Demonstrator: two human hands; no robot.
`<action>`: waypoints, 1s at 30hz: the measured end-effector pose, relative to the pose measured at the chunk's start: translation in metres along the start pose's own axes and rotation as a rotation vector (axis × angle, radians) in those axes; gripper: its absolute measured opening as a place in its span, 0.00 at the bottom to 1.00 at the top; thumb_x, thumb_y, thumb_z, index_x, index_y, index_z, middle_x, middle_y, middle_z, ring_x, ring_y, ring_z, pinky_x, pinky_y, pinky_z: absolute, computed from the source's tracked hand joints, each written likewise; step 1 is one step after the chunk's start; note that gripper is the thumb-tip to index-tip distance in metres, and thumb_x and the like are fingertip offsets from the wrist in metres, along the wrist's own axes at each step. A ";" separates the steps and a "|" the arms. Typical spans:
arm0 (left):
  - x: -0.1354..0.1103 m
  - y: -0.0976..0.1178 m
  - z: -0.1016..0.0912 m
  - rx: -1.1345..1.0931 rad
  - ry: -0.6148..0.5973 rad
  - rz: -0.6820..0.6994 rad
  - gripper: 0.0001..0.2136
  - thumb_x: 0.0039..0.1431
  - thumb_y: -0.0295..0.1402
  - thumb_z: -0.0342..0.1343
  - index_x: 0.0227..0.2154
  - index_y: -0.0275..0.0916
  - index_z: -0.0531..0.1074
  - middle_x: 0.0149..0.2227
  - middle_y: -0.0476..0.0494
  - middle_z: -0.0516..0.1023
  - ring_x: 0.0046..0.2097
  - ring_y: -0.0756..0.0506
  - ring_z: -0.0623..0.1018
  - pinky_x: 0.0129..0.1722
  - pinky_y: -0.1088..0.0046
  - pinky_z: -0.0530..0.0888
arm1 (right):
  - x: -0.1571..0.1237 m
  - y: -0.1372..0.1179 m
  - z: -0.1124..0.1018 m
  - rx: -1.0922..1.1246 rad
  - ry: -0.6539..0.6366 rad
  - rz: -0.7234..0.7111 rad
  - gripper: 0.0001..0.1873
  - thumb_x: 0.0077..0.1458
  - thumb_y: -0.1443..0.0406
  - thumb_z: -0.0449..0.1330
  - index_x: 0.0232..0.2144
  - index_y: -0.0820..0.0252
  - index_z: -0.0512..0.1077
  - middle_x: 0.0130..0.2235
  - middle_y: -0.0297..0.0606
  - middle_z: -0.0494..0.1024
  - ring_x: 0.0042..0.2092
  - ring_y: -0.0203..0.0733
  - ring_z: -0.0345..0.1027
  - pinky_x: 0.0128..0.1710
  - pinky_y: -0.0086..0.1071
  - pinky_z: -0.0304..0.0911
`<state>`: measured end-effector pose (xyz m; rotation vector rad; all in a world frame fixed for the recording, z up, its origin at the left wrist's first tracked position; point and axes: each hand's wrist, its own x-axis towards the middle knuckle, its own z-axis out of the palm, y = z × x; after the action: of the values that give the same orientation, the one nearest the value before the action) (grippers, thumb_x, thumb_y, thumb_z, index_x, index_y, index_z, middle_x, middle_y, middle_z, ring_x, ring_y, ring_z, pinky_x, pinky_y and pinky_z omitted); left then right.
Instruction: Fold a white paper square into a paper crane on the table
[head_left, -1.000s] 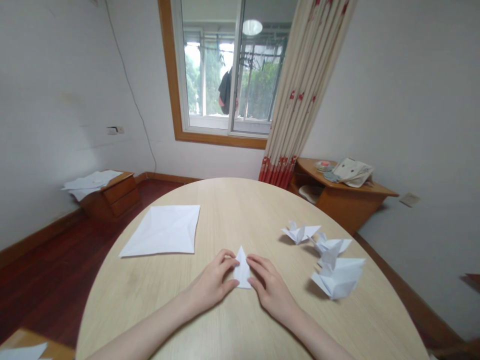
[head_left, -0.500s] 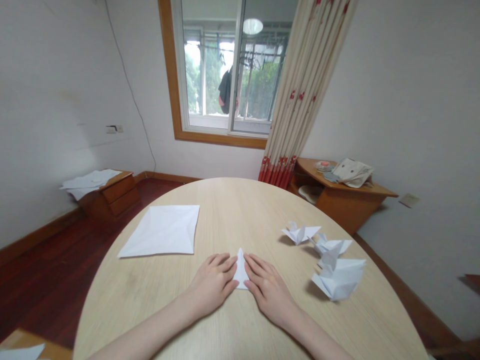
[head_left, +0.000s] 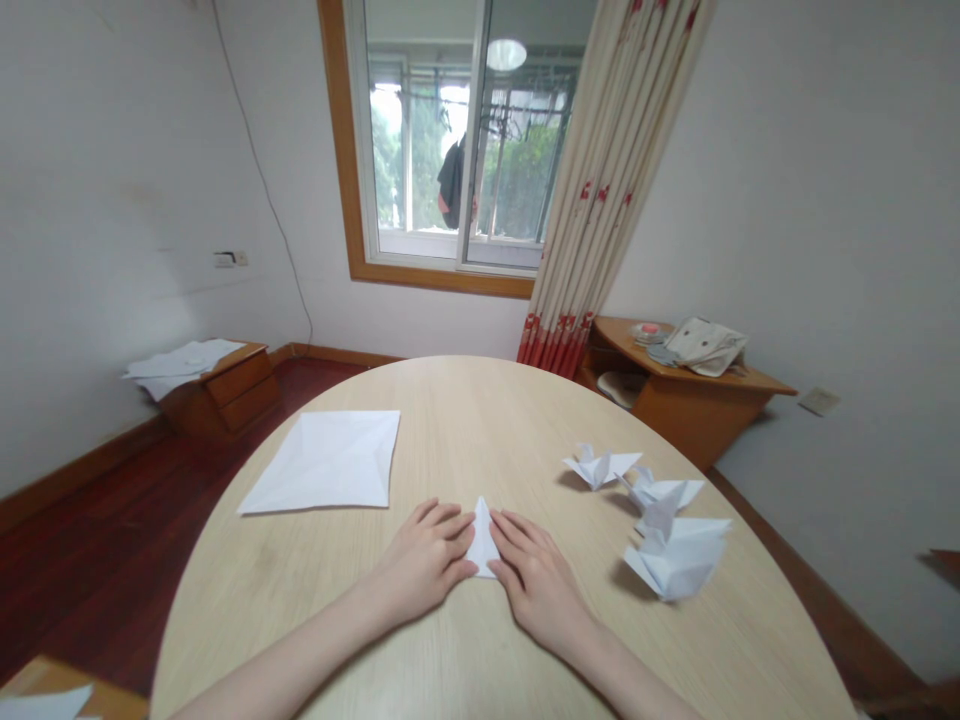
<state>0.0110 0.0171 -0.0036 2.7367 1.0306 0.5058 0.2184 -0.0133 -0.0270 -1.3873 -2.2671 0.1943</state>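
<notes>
A small piece of folded white paper (head_left: 481, 545) lies on the table between my two hands, its narrow tip pointing away from me and its wider end toward me. My left hand (head_left: 429, 558) holds its left edge, fingers bent together and the thumb at the lower corner. From the other side, my right hand (head_left: 538, 575) holds the right edge in the same way, thumb near the lower right corner. The fingertips cover parts of both edges. Off to the right stand several folded paper cranes (head_left: 679, 560), close together.
Flat white square sheets (head_left: 330, 460) lie at the left of the round wooden table (head_left: 480, 400). Behind it are a window, a curtain (head_left: 592, 200) and a corner desk (head_left: 697, 390) with a cloth bag. A low cabinet (head_left: 240, 385) with papers stands at the left wall.
My left hand's fingers have lifted and shifted very slightly along the left edge. The folded paper, my right hand and the cranes look the same.
</notes>
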 end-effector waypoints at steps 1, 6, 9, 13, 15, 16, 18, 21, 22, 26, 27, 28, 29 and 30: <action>0.000 -0.002 0.000 -0.005 0.000 0.011 0.16 0.62 0.37 0.56 0.52 0.41 0.71 0.56 0.42 0.73 0.57 0.36 0.68 0.58 0.50 0.60 | 0.000 0.001 0.001 -0.004 0.010 0.013 0.23 0.59 0.66 0.55 0.57 0.62 0.67 0.59 0.46 0.68 0.60 0.54 0.60 0.58 0.52 0.59; -0.002 -0.006 -0.003 -0.002 0.011 0.074 0.20 0.60 0.43 0.57 0.52 0.42 0.70 0.56 0.40 0.72 0.58 0.37 0.68 0.59 0.51 0.59 | -0.001 0.001 0.000 -0.006 0.037 0.032 0.22 0.59 0.64 0.55 0.55 0.64 0.69 0.59 0.49 0.68 0.60 0.55 0.59 0.58 0.53 0.58; -0.002 -0.005 -0.003 0.024 0.030 0.097 0.18 0.61 0.42 0.56 0.52 0.42 0.70 0.55 0.39 0.74 0.56 0.38 0.70 0.60 0.53 0.59 | -0.001 0.001 -0.002 0.034 0.036 0.021 0.21 0.60 0.64 0.54 0.55 0.62 0.69 0.59 0.48 0.68 0.60 0.53 0.59 0.58 0.52 0.58; -0.001 -0.004 0.002 0.065 0.060 0.135 0.18 0.63 0.40 0.54 0.52 0.37 0.70 0.52 0.35 0.75 0.54 0.38 0.72 0.59 0.54 0.59 | 0.001 0.002 -0.003 0.130 0.028 0.036 0.22 0.60 0.65 0.54 0.56 0.59 0.68 0.59 0.46 0.68 0.61 0.52 0.58 0.59 0.52 0.56; 0.000 -0.004 0.004 0.062 0.085 0.144 0.18 0.65 0.42 0.51 0.52 0.37 0.70 0.51 0.36 0.76 0.53 0.39 0.72 0.59 0.54 0.60 | 0.002 0.002 -0.004 0.187 0.039 0.049 0.22 0.60 0.65 0.54 0.56 0.57 0.68 0.59 0.45 0.68 0.61 0.51 0.58 0.59 0.53 0.56; 0.000 -0.004 0.004 0.061 0.095 0.143 0.17 0.65 0.42 0.50 0.52 0.38 0.70 0.51 0.37 0.76 0.52 0.40 0.73 0.59 0.55 0.60 | 0.003 0.002 -0.004 0.212 0.048 0.059 0.21 0.61 0.64 0.53 0.56 0.56 0.68 0.59 0.44 0.69 0.60 0.51 0.57 0.59 0.53 0.56; 0.001 -0.003 0.003 0.062 0.111 0.133 0.17 0.67 0.42 0.48 0.51 0.41 0.71 0.50 0.39 0.77 0.50 0.41 0.73 0.58 0.56 0.61 | 0.003 0.001 -0.006 0.249 0.068 0.083 0.20 0.62 0.63 0.52 0.55 0.55 0.70 0.58 0.44 0.70 0.60 0.51 0.57 0.58 0.53 0.56; 0.002 0.001 0.000 0.070 0.124 0.112 0.16 0.67 0.42 0.46 0.49 0.42 0.72 0.47 0.41 0.78 0.46 0.41 0.74 0.52 0.58 0.64 | 0.003 -0.001 -0.008 0.262 0.104 0.124 0.17 0.62 0.62 0.53 0.51 0.53 0.73 0.52 0.44 0.73 0.54 0.51 0.60 0.56 0.52 0.58; 0.002 0.002 0.000 0.084 0.126 0.101 0.16 0.67 0.42 0.46 0.48 0.42 0.73 0.45 0.40 0.78 0.45 0.41 0.73 0.49 0.59 0.65 | 0.003 -0.001 -0.009 0.256 0.107 0.141 0.16 0.62 0.62 0.53 0.49 0.52 0.74 0.49 0.44 0.74 0.52 0.51 0.62 0.54 0.52 0.59; 0.000 0.005 0.002 0.127 0.148 0.027 0.17 0.68 0.44 0.45 0.46 0.41 0.74 0.39 0.40 0.76 0.42 0.41 0.72 0.41 0.63 0.64 | 0.002 0.000 -0.011 0.235 0.074 0.189 0.15 0.62 0.60 0.54 0.48 0.47 0.75 0.41 0.41 0.74 0.45 0.49 0.64 0.48 0.49 0.61; 0.000 0.005 0.003 0.122 0.152 0.012 0.17 0.68 0.44 0.44 0.46 0.42 0.74 0.37 0.41 0.76 0.41 0.41 0.71 0.41 0.63 0.63 | 0.002 0.000 -0.012 0.235 0.071 0.191 0.15 0.62 0.59 0.53 0.49 0.46 0.74 0.40 0.40 0.74 0.45 0.49 0.64 0.47 0.48 0.61; 0.000 0.005 0.004 0.114 0.152 0.000 0.18 0.68 0.45 0.43 0.47 0.42 0.74 0.36 0.41 0.75 0.40 0.42 0.71 0.40 0.64 0.63 | 0.002 0.000 -0.012 0.238 0.069 0.191 0.16 0.63 0.58 0.53 0.49 0.46 0.74 0.39 0.40 0.74 0.45 0.49 0.65 0.47 0.47 0.61; -0.001 0.005 0.005 0.106 0.146 -0.008 0.18 0.68 0.45 0.43 0.47 0.43 0.73 0.35 0.42 0.75 0.40 0.42 0.71 0.40 0.65 0.62 | 0.003 0.000 -0.012 0.240 0.064 0.194 0.16 0.63 0.58 0.52 0.50 0.46 0.74 0.38 0.39 0.74 0.44 0.48 0.65 0.46 0.46 0.60; -0.001 0.005 0.006 0.098 0.136 -0.015 0.19 0.68 0.45 0.42 0.48 0.43 0.73 0.34 0.42 0.76 0.39 0.43 0.71 0.40 0.65 0.62 | 0.003 0.000 -0.013 0.243 0.055 0.198 0.17 0.63 0.57 0.51 0.50 0.46 0.73 0.37 0.39 0.74 0.43 0.48 0.66 0.45 0.46 0.60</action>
<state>0.0153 0.0127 -0.0079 2.8103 1.1346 0.6643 0.2234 -0.0125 -0.0147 -1.4642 -1.9844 0.4742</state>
